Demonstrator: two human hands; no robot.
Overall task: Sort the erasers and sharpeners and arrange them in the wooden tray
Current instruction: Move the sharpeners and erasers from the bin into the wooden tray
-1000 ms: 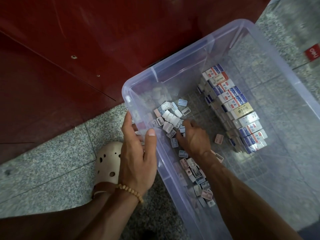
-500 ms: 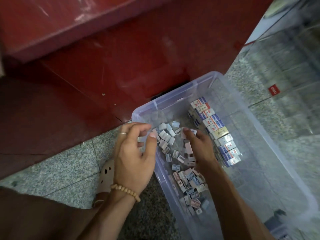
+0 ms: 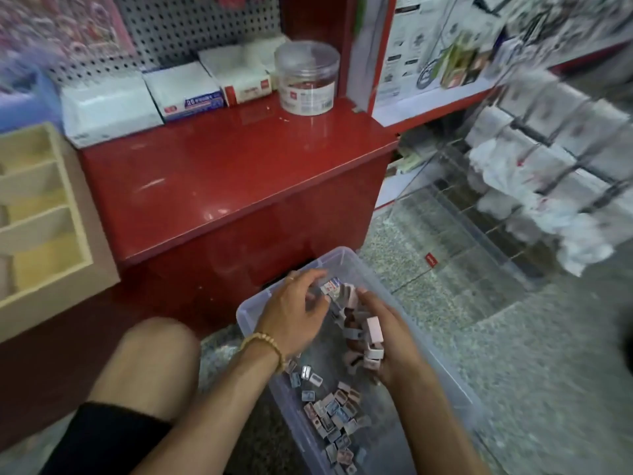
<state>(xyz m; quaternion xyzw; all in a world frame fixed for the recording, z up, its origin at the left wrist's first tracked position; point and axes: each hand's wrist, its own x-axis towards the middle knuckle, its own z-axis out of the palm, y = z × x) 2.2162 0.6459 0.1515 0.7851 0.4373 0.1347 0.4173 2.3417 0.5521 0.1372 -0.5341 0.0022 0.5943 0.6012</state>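
Plastic sharpeners (image 3: 356,323) fill both cupped hands (left hand (image 3: 294,317), right hand (image 3: 387,341)); keep palms together, carry level to the wooden tray (image 3: 44,214).

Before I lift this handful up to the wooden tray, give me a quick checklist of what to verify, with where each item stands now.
1. Handful secured: not ok. The right hand cups a loose heap of sharpeners; the left hand only steadies its top.
2. Handful sorted: not ok. An eraser sits at the left fingertips among the sharpeners.
3. Wooden tray has room: ok. The visible compartments look empty.
4. Path over the red counter: ok, bare between bin and tray.
5. Plastic bin finished: not ok. More sharpeners lie on its floor.
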